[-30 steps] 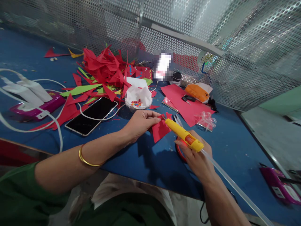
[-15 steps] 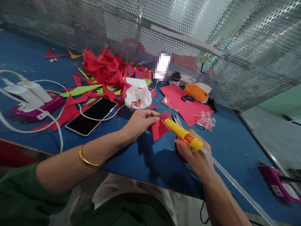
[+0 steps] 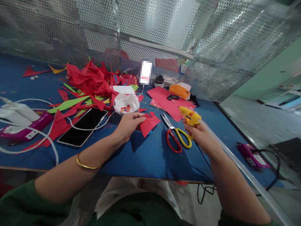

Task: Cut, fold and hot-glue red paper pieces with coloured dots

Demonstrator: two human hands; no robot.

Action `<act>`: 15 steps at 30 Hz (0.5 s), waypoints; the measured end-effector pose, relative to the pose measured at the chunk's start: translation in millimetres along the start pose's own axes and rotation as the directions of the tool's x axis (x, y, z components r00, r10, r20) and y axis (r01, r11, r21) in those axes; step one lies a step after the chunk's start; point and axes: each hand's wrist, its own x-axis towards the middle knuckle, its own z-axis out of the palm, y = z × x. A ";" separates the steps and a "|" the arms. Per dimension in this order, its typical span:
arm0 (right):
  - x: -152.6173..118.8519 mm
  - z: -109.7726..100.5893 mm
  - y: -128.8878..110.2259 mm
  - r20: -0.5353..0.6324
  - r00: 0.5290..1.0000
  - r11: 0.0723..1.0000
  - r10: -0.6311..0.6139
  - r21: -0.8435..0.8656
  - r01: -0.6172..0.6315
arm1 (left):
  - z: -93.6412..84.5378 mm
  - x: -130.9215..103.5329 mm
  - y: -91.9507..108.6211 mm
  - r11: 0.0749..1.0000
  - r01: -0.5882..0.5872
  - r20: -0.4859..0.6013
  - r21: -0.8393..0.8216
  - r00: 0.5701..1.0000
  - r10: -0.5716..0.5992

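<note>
My left hand [image 3: 129,125] pinches the left edge of a folded red paper piece [image 3: 150,123], held just over the blue table [image 3: 145,160]. To the right, my right hand [image 3: 198,133] is wrapped round a yellow hot glue gun [image 3: 189,115], with a long clear glue stick [image 3: 235,166] trailing from its back. The gun's nozzle is apart from the paper. Between my hands lie scissors [image 3: 172,127] with one red and one yellow handle. Just beyond my left hand stands a paper-lined bowl [image 3: 127,102] holding small coloured bits.
A heap of red paper scraps [image 3: 89,78] lies at the back left. Nearer are a black phone [image 3: 83,127], white cables and a purple power strip [image 3: 28,127]. Red sheets [image 3: 164,102] and an orange pouch [image 3: 180,91] lie at the back right. A perforated metal screen [image 3: 152,28] borders the table.
My right hand has drawn the glue gun away from the red paper to the right, uncovering the scissors. My left hand still holds the paper. The whole view has shifted.
</note>
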 end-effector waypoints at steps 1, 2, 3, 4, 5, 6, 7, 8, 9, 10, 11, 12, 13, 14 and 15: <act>7.5 -9.2 7.1 -0.015 0.999 0.999 0.039 -0.030 -0.040 | 0.2 -0.7 0.7 1.000 0.000 0.000 0.000 1.000 0.000; 16.0 -18.1 14.3 -0.025 0.998 0.993 0.053 -0.103 -0.056 | 0.3 -1.4 1.3 1.000 -0.001 0.000 0.002 1.000 0.001; 25.2 -26.1 21.2 -0.046 0.997 0.972 0.061 -0.225 -0.069 | 0.3 -1.9 1.9 1.000 -0.003 0.002 0.004 1.000 0.003; 34.8 -32.9 27.6 -0.084 0.996 0.917 0.041 -0.392 -0.071 | 0.0 -2.2 2.3 1.000 -0.005 0.005 0.006 1.000 0.005; 44.5 -38.0 33.4 -0.109 0.994 0.825 0.013 -0.560 -0.072 | -0.3 -2.1 2.6 1.000 -0.008 0.006 0.008 1.000 0.008; 53.7 -41.4 38.6 -0.128 0.992 0.782 0.003 -0.617 -0.082 | -0.9 -1.5 2.7 1.000 -0.011 0.005 0.012 1.000 0.011; 62.3 -43.3 43.5 -0.140 0.990 0.751 -0.006 -0.654 -0.088 | -1.6 -0.6 2.8 1.000 -0.016 0.004 0.014 1.000 0.016; 70.0 -43.9 48.0 -0.149 0.989 0.727 -0.012 -0.681 -0.094 | -2.4 0.6 2.9 1.000 -0.024 0.001 0.016 1.000 0.024; 76.7 -43.6 52.4 -0.150 0.989 0.714 -0.014 -0.694 -0.095 | -3.1 1.9 3.0 0.999 -0.031 -0.007 0.014 0.999 0.031; 82.3 -42.9 56.7 -0.141 0.990 0.702 -0.013 -0.706 -0.091 | -3.9 3.3 3.1 0.999 -0.037 -0.016 0.011 0.999 0.037; 86.8 -42.0 60.9 -0.125 0.992 0.694 -0.007 -0.714 -0.085 | -4.5 4.6 3.3 0.999 -0.040 -0.026 0.007 0.999 0.040; 90.4 -41.2 65.2 -0.104 0.995 0.691 0.003 -0.718 -0.077 | -5.0 5.6 3.5 0.999 -0.040 -0.033 0.002 0.999 0.040; 93.2 -40.6 69.4 -0.081 0.997 0.692 0.016 -0.719 -0.070 | -5.5 6.3 3.7 0.999 -0.039 -0.039 -0.002 0.998 0.039; 95.4 -40.1 73.4 -0.063 0.998 0.694 0.030 -0.717 -0.066 | -5.9 6.8 3.8 0.999 -0.037 -0.039 -0.003 0.999 0.037; 97.1 -39.7 77.1 -0.052 0.998 0.697 0.043 -0.714 -0.067 | -6.3 6.9 3.7 0.999 -0.035 -0.033 -0.001 0.999 0.035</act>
